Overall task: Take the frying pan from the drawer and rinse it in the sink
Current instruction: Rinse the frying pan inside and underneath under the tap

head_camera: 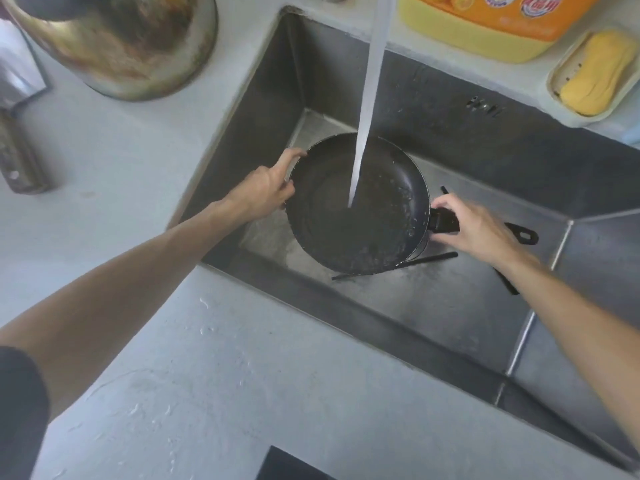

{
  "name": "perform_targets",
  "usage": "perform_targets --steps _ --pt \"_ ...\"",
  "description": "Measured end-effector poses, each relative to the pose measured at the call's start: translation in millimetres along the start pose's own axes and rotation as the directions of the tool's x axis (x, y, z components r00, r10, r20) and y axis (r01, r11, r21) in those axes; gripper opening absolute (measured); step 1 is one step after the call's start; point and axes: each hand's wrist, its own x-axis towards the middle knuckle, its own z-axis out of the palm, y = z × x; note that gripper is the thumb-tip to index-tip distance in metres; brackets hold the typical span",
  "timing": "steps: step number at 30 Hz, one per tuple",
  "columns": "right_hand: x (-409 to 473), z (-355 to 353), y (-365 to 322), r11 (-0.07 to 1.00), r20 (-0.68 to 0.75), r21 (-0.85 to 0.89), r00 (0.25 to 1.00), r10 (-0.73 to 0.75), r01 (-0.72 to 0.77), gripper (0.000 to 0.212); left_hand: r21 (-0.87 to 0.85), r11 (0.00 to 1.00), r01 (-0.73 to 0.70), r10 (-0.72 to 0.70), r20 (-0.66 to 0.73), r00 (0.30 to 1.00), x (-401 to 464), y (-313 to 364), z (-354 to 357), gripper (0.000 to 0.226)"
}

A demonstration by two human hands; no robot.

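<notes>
A black frying pan [377, 230] is held inside the steel sink [460, 306], its inside facing up. A stream of water [369, 98] falls from above into the middle of the pan. My left hand [266, 192] grips the pan's left rim. My right hand [474, 230] is wrapped around the black handle [523, 233], whose end with a hanging hole sticks out past my fingers. White flecks or droplets show along the pan's right inner wall.
A worn metal pot [131, 43] stands on the grey counter [207, 358] at upper left, with a cleaver [17, 109] at the far left. An orange and yellow detergent bottle [498, 22] and a yellow soap in a dish [595, 71] sit behind the sink. Black chopsticks [429, 259] lie on the sink floor.
</notes>
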Motion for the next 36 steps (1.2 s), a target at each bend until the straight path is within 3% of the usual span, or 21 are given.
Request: perform_targets --steps 4,7,11,19,22,24,26,28,29,30,32,34,36 --pt "0 12 0 0.986 -0.064 0.153 0.995 0.076 -0.065 0.046 -0.066 0.998 0.021 -0.016 0.081 0.997 4 -2 4 0.029" --pt "0 21 1 0.980 -0.054 0.173 0.992 0.112 -0.101 0.045 -0.154 0.986 0.070 -0.046 0.157 0.987 4 -11 5 0.024" --pt "0 30 1 0.984 -0.068 0.145 0.991 0.114 -0.104 0.044 -0.099 0.994 0.039 -0.011 0.271 0.962 4 -16 3 0.034" --pt "5 39 1 0.992 -0.112 0.087 0.989 0.100 -0.090 0.042 0.015 0.998 0.058 -0.059 0.340 0.939 8 -18 15 0.053" --pt "7 37 -2 0.997 -0.120 0.045 0.990 0.069 -0.064 0.042 0.199 0.980 -0.003 -0.072 0.366 0.928 8 -13 7 0.057" --pt "8 37 -2 0.999 -0.131 0.022 0.990 0.045 -0.043 0.043 0.304 0.952 -0.041 -0.039 0.251 0.967 9 -1 -8 0.054" --pt "9 38 1 1.000 -0.137 0.011 0.990 0.027 -0.026 0.043 0.117 0.992 -0.049 0.064 -0.133 0.989 8 22 -30 0.041" --pt "10 39 3 1.000 -0.141 0.011 0.990 0.012 -0.011 0.043 -0.209 0.953 -0.220 0.062 -0.576 0.815 8 47 -60 0.036" --pt "10 39 3 1.000 -0.140 0.013 0.990 0.015 -0.013 0.043 -0.315 0.900 -0.302 0.002 -0.689 0.725 12 57 -75 0.040" --pt "10 38 3 1.000 -0.134 0.017 0.991 0.022 -0.020 0.043 -0.368 0.871 -0.325 -0.058 -0.734 0.677 17 65 -88 0.048" --pt "11 36 1 0.999 -0.127 0.025 0.991 0.035 -0.032 0.043 -0.387 0.893 -0.230 -0.135 -0.717 0.684 32 79 -106 0.056" --pt "11 36 0 0.999 -0.133 0.028 0.990 0.039 -0.036 0.043 -0.327 0.936 -0.129 -0.148 -0.700 0.699 44 85 -109 0.049" --pt "11 36 -1 0.999 -0.135 0.027 0.990 0.037 -0.034 0.043 -0.305 0.946 -0.107 -0.158 -0.725 0.670 50 87 -106 0.040"
